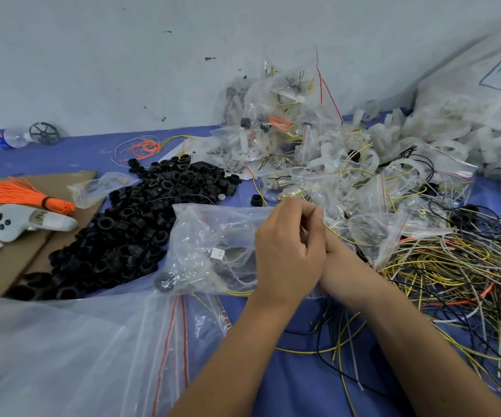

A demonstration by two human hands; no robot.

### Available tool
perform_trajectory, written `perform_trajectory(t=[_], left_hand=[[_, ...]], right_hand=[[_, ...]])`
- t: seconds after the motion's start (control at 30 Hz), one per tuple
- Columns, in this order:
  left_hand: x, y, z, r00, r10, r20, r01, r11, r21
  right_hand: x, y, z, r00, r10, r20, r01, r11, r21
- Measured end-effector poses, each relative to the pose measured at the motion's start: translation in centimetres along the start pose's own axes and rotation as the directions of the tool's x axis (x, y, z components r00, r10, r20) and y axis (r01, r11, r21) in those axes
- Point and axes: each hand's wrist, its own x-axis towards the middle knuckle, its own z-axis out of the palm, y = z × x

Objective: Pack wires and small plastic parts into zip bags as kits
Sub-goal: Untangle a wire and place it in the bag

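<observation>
Two bare hands meet near the middle of my view, over a blue cloth table top (297, 383). My left hand (288, 248) is in front, and its fingers curl in and pinch the edge of a clear plastic zip bag (213, 245) that spreads out toward 9 o'clock from it. My right hand (333, 251) is mostly hidden behind the left one, so I cannot tell how its fingers lie. A thin yellow wire (338, 236) runs out from between the hands toward 3 o'clock. At 3 o'clock lies a big loose tangle of yellow, black and white wires (454, 284). At 12 o'clock sits a heap of filled clear zip bags (300, 139). At 9 o'clock is a pile of small black plastic rings (134, 224), partly on brown cardboard (11, 260). Farther out at 9 o'clock I see a tied bunch of orange wires (23, 195) just beside a white hand controller (23, 222).
</observation>
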Motion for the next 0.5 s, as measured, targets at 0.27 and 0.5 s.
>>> perform_trajectory(t=[0.27, 0.5], left_hand=[[0.22, -0.30, -0.36, 0.998, -0.047, -0.038, 0.047, 0.999, 0.004], [-0.16, 0.36, 0.05, 0.999, -0.018, 0.029, 0.020, 0.999, -0.044]], right_hand=[[0.75, 0.48, -0.23, 0.963, -0.034, -0.266, -0.031, 0.971, -0.238], [0.89, -0.17, 0.16, 0.953, 0.280, 0.114, -0.259, 0.560, 0.787]])
